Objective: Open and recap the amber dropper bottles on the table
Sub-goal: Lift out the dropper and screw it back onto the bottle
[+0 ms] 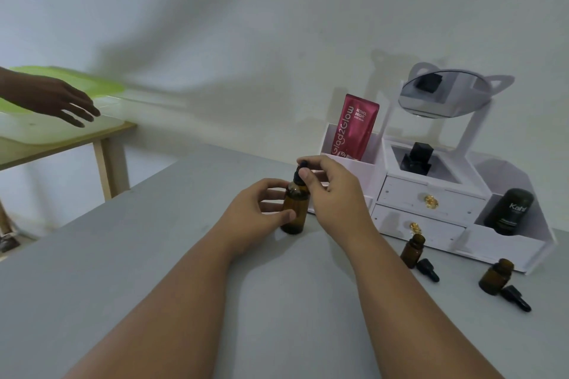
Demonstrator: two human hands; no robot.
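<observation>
An amber dropper bottle [295, 212] stands upright on the grey table [123, 270] near its middle. My left hand [258, 212] grips the bottle's body from the left. My right hand [332, 190] pinches its black dropper cap [300, 173] from above. To the right stand two smaller amber bottles, one nearer the organiser [412, 250] and one further right [495, 277], both uncapped. A black dropper cap [428, 270] lies beside the first, another black cap [517, 298] beside the second.
A white cosmetic organiser [431, 203] with drawers, a round mirror [443, 96], a red pouch [354, 127] and a black Kahf bottle [509, 210] stands at the back right. Another person's hand [58, 99] reaches over a green-lidded tray [37, 132] on a wooden side table at left.
</observation>
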